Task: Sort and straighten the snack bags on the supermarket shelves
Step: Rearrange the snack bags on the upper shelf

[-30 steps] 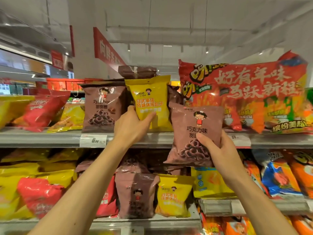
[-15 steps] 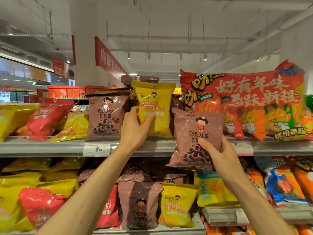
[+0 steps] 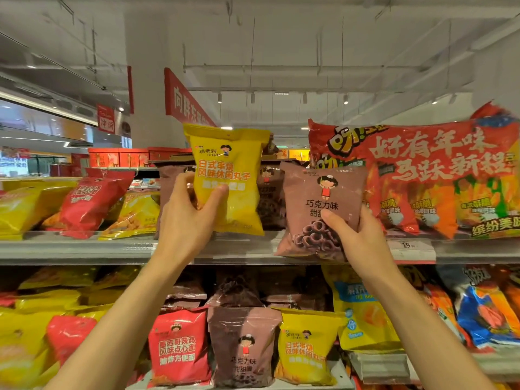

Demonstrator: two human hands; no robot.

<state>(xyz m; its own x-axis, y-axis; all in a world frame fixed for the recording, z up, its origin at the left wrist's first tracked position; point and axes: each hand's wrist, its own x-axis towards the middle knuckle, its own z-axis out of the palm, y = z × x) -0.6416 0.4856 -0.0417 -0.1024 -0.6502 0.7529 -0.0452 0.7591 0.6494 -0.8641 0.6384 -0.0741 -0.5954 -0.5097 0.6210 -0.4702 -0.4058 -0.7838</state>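
My left hand (image 3: 188, 212) grips a yellow snack bag (image 3: 233, 175) by its lower left side and holds it upright, lifted a little above the top shelf (image 3: 84, 246). My right hand (image 3: 357, 240) grips a brown chocolate-ring bag (image 3: 320, 204) by its lower right corner; the bag hangs in front of the shelf's front edge. Behind the yellow bag stand more brown bags (image 3: 168, 187), partly hidden.
A large red multipack (image 3: 422, 170) fills the top shelf's right side. Red (image 3: 92, 201) and yellow bags (image 3: 22, 209) lie tilted at the left. The lower shelf holds red (image 3: 180, 344), brown (image 3: 242, 347) and yellow bags (image 3: 306, 350) in front, blue and orange bags at the right.
My left hand has lifted the yellow bag up off the top shelf. My right hand has raised the brown bag slightly toward the shelf edge. The view has tilted upward.
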